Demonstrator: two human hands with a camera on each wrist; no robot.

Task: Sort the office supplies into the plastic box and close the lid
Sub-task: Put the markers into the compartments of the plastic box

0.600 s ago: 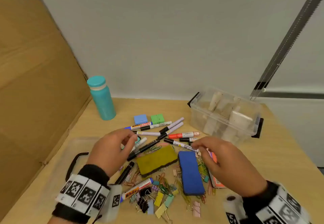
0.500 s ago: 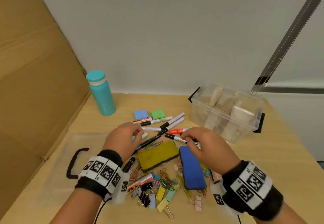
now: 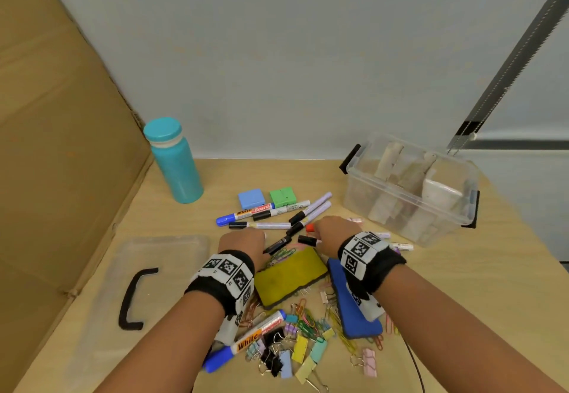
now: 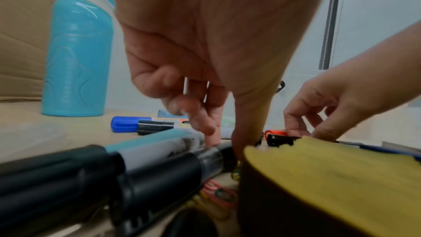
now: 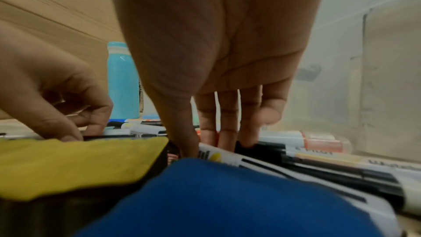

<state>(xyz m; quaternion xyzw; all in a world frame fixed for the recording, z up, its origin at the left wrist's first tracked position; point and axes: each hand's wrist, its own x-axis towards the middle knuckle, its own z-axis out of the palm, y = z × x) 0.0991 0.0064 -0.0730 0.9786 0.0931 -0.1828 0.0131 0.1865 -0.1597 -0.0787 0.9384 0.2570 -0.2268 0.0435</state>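
Loose markers [image 3: 274, 212], a yellow eraser [image 3: 289, 275], a blue eraser [image 3: 348, 306] and several clips [image 3: 295, 349] lie in a heap mid-table. The clear plastic box [image 3: 369, 204] stands open at the back right with cardboard dividers inside. Its clear lid [image 3: 172, 257] lies flat at the left, black handle up. My left hand [image 3: 246, 238] is down on the pile; in the left wrist view its thumb and forefinger [image 4: 212, 138] pinch a black marker [image 4: 173, 167]. My right hand [image 3: 329, 229] pinches a white marker with a black cap [image 5: 218, 154] between thumb and fingers [image 5: 227, 132].
A teal bottle [image 3: 175, 164] stands at the back left beside a cardboard sheet [image 3: 55, 146] leaning along the table's left edge. Blue [image 3: 251, 198] and green [image 3: 282, 196] small blocks lie behind the markers. A grey wall closes the far side.
Both hands have moved forward and down onto the markers behind the erasers. The right hand still has the black-capped marker between its fingers.
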